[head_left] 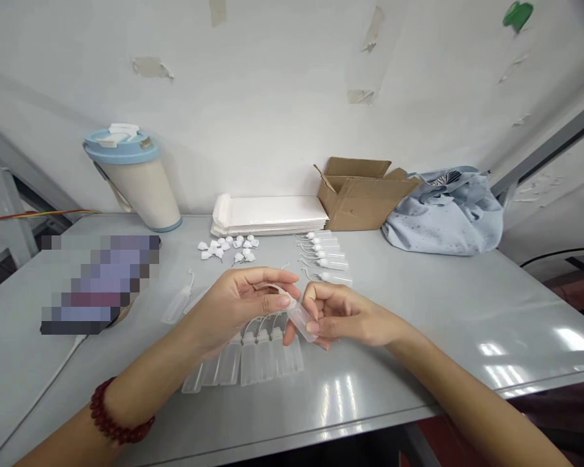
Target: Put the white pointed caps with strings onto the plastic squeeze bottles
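Held bottle (299, 318) is located over the table (418, 318), in front of the cardboard box (370, 202) and to its left; it appears clear of the surface. Left hand (236, 301) pinches it at the neck, thumb in front, the other fingers curled round behind; right hand (353, 318) pinches the lower body, thumb near the base.

Judged step in hand: handling the nozzle end while the body is steadied; good practice is a light right-hand pinch, since the wall looks soft and likely to dent; left-hand force belongs on the neck, in line with the body, and off the thin curved tube (276, 287), which could kink.

Orientation: the neck points up and leftward into the left palm, away from the box's side; the base points down and rightward; the long axis runs as a diagonal between the two hands; its exact tilt to the table cannot be told.

Noted nearby: a row of bottles (250, 364) lies well in front of the box, to its left; a second row of bottles (331, 264) lies just in front of its left end; white caps (219, 246) lie farther left.
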The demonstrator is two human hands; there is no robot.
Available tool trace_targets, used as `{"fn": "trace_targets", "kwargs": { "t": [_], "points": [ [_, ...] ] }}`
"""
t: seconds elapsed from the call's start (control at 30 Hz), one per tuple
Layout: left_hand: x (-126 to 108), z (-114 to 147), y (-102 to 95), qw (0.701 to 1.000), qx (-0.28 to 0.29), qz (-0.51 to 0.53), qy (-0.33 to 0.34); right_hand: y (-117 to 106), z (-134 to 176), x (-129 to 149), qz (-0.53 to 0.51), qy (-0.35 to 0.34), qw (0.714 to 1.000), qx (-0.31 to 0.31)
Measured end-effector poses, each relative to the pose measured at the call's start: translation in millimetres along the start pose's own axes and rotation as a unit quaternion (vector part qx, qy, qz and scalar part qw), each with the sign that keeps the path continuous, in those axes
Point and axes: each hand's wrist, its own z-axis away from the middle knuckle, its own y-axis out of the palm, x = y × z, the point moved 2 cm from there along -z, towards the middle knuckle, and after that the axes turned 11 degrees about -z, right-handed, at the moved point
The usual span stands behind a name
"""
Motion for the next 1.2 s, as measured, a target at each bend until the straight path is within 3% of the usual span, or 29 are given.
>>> {"fn": "trace_targets", "kwargs": {
  "t": [0.23, 0.47, 0.8, 0.97, 1.2],
  "points": [
    [0.8, -0.4, 1.0, 0.999, -0.004, -0.043, -0.026, -0.9, 0.0, 2.4, 0.007, -0.015, 1.000, -0.007],
    [-1.6, 0.2, 0.1, 0.999, -0.026, -0.037, 0.003, -2.6, 0.2, 0.0, 0.003, -0.012, 1.000, -0.008],
    [-3.6, 2.9, 1.7, 0.998, 0.003, -0.070, 0.007, -1.2, 0.1, 2.9, 0.008, -0.016, 1.000, -0.013],
    [-5.1, 0.0, 3.2, 0.995, -0.051, -0.090, 0.014, -1.8, -1.2, 1.5, 0.029, -0.028, 0.998, -0.044],
    [-5.6, 0.5, 3.6, 0.983, -0.137, -0.125, 0.004, -3.5, -3.4, 1.0, 0.088, -0.072, 0.980, -0.163]
  ]
}}
